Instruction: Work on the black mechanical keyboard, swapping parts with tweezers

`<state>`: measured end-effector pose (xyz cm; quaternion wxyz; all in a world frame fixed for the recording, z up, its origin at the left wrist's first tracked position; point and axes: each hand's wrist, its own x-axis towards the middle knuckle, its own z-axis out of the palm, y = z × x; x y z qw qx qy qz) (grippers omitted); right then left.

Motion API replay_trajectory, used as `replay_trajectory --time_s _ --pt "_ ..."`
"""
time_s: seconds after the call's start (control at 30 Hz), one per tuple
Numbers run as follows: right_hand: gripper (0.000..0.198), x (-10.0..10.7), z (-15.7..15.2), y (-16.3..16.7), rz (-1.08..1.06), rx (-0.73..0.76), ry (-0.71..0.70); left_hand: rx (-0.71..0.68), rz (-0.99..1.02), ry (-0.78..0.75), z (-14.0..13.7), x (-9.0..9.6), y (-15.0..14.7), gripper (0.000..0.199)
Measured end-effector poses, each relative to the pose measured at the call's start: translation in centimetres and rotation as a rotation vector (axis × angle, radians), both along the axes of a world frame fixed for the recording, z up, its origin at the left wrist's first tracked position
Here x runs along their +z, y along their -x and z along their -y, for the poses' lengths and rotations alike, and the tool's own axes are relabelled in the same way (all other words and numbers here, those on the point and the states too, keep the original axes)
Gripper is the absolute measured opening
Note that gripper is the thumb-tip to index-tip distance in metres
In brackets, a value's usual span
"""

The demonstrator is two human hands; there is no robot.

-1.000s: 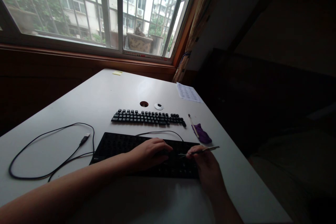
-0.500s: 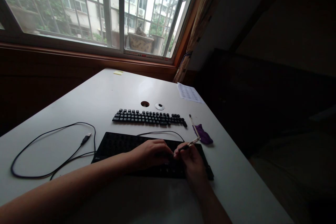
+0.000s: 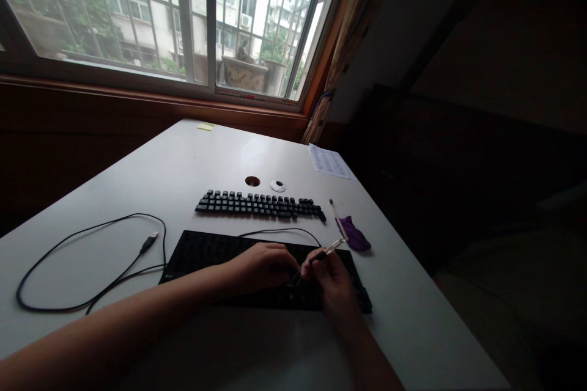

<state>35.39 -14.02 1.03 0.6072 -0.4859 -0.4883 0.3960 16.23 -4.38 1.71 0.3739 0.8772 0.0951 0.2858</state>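
Flowerpot point(image 3: 245, 75) outside the window point(image 3: 210, 18), with a brownish clump in it, too small to make out; just right of it, a plainer pot point(image 3: 274, 78), contents unclear. On the desk point(image 3: 132, 189), a black keyboard point(image 3: 195, 247) under both hands, and behind it, apart from it, rows of black keycaps point(image 3: 243, 203).

Left hand point(image 3: 266, 264) reaching in from the left, palm down over the middle of the keyboard, fingers bent; cannot tell whether together or apart. Right hand point(image 3: 337, 287) just beside, over the right part of the keyboard, fingers clamped on a slim wire tool point(image 3: 318, 255), wire end slanting down and left near the left fingers, other end pointing up and right.

Compared with a second ago, right hand farther left, close to the left one, and tool tilted rather than nearly level; wire end, hard to see half a second ago, now in view. Left hand in nearly the same place. Keycaps, purple cloth point(image 3: 356, 236), thin stick point(image 3: 337, 215) and looped cable point(image 3: 92, 223) unmoved.
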Motion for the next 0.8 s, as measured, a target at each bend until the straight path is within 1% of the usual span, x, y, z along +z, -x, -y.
replay_trajectory --time_s 0.1,0.27,0.33,0.43,0.5,0.63,0.8 --pt "0.016 -0.2 0.0 0.0 -0.01 0.0 -0.014 0.003 0.007 0.02 -0.2 -0.2 0.0 0.027" --pt "0.013 -0.6 -0.1 -0.2 -0.043 0.004 -0.011 0.006 -0.002 0.086 -0.4 -0.5 -0.1 0.021" --pt "0.013 -0.7 -0.1 -0.3 -0.048 0.005 -0.01 0.001 -0.011 0.196 -0.4 -0.6 -0.2 0.019" --pt "0.014 -0.8 -0.2 -0.3 -0.046 -0.017 -0.002 -0.086 -0.014 0.495 -0.2 -0.5 -0.2 0.02" --pt "0.014 -0.9 -0.2 -0.3 -0.04 -0.025 -0.005 -0.142 -0.005 0.655 -0.2 -0.4 -0.1 0.024" --pt "0.012 -1.0 -0.3 -0.4 -0.026 -0.027 -0.027 -0.178 -0.029 0.816 -0.5 0.3 0.2 0.032" --pt "0.009 -0.9 -0.2 -0.3 -0.013 -0.026 -0.041 -0.199 -0.054 0.962 -0.7 1.0 0.4 0.033"
